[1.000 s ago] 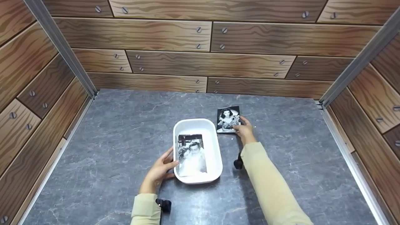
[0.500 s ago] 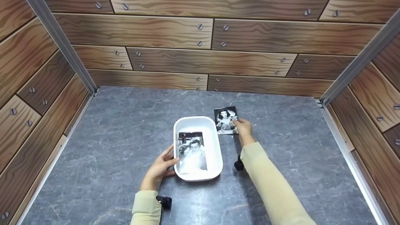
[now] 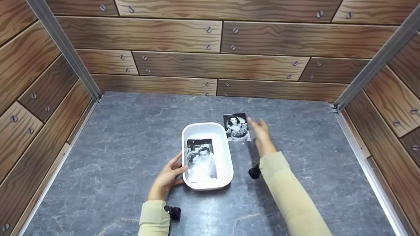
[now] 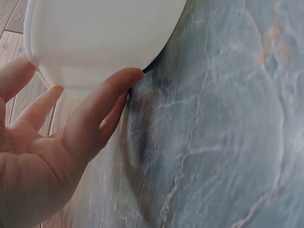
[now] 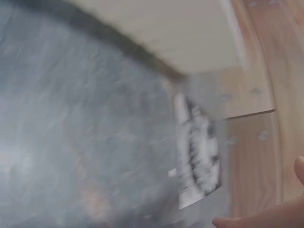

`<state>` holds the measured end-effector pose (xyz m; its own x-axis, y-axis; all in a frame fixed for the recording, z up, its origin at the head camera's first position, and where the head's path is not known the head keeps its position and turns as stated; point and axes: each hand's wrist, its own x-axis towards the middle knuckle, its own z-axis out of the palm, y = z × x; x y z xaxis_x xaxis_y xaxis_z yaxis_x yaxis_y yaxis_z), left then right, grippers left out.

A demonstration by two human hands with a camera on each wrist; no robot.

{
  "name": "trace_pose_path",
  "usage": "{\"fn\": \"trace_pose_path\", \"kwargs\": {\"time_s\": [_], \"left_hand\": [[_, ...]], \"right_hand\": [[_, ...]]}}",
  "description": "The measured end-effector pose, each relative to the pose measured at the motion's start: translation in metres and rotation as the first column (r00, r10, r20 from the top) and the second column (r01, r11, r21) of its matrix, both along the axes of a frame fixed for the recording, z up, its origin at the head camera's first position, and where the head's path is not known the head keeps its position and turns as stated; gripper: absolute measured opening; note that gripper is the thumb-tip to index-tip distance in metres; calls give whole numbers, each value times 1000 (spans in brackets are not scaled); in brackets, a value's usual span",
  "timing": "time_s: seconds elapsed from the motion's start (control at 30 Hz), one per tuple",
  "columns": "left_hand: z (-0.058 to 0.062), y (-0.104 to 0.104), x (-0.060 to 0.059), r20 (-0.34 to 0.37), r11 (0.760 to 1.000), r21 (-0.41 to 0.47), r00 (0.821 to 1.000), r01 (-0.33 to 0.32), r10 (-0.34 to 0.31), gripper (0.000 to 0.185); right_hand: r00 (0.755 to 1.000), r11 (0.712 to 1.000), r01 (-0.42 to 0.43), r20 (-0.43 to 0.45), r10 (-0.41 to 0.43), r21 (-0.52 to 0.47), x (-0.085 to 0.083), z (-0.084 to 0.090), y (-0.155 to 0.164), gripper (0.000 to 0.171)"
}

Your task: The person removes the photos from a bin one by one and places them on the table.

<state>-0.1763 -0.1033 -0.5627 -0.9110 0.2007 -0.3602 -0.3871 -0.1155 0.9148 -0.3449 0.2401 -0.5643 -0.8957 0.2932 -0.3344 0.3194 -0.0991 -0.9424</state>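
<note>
A white rounded plastic tub (image 3: 223,154) stands in the middle of the tabletop, with a black-and-white photo (image 3: 200,157) of two people lying inside. My left hand (image 3: 168,176) grips the tub's near left side, its thumb over the rim and its fingers against the outer wall. Just right of the tub lies a second black-and-white photo (image 3: 237,128), showing one person, on the table. My right hand (image 3: 261,135) is just beyond that photo's right edge, holding nothing, fingers extended. In the right wrist view the loose photo (image 5: 198,154) appears blurred, below the tub's wall.
The grey marbled tabletop (image 3: 131,137) runs back to a wood-patterned wall (image 3: 183,65). Similar panels rise left and right, with metal posts (image 3: 69,55) at the corners. A tiny white speck (image 3: 243,143) lies close to the loose photo.
My right hand has lowered the photo beside the tub, let it go and moved off to the right. My left hand still holds the tub.
</note>
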Motion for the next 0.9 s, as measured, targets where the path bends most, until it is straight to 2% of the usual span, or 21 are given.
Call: {"fn": "trace_pose_path", "kwargs": {"time_s": [0.07, 0.1, 0.17, 0.23, 0.27, 0.43, 0.53, 0.7, 0.9], "left_hand": [[0, 0, -1, 2, 1000, 0, 1000, -7, 7, 69], [0, 0, -1, 1, 1000, 1, 1000, -8, 8, 69], [0, 1, -1, -1, 1000, 7, 1000, -11, 11, 69], [0, 1, 0, -4, 1000, 15, 1000, -11, 11, 69], [0, 1, 0, -6, 1000, 18, 1000, -9, 9, 69], [0, 1, 0, -10, 1000, 20, 1000, -7, 7, 69], [1, 1, -1, -8, 1000, 7, 1000, -11, 11, 69], [2, 1, -2, -12, 1000, 1, 1000, -16, 16, 68], [-2, 2, 0, -13, 1000, 14, 1000, -20, 20, 68]], "right_hand": [[1000, 998, -22, 16, 22, -51, 27, 48, -16, 86], [1000, 998, -25, 3, 25, -64, 36, 63, -21, 84], [999, 995, -40, -26, 38, -89, 51, 84, -30, 80], [996, 991, -66, -68, 58, -119, 62, 95, -38, 77], [994, 988, -77, -91, 66, -131, 66, 96, -42, 76], [970, 971, -171, -204, 136, -166, 76, 79, -62, 72], [953, 953, -232, -242, 182, -197, 87, 75, -80, 70], [931, 916, -320, -259, 257, -241, 107, 68, -106, 71], [906, 907, -394, -226, 357, -147, 124, 47, -125, 76]]}}
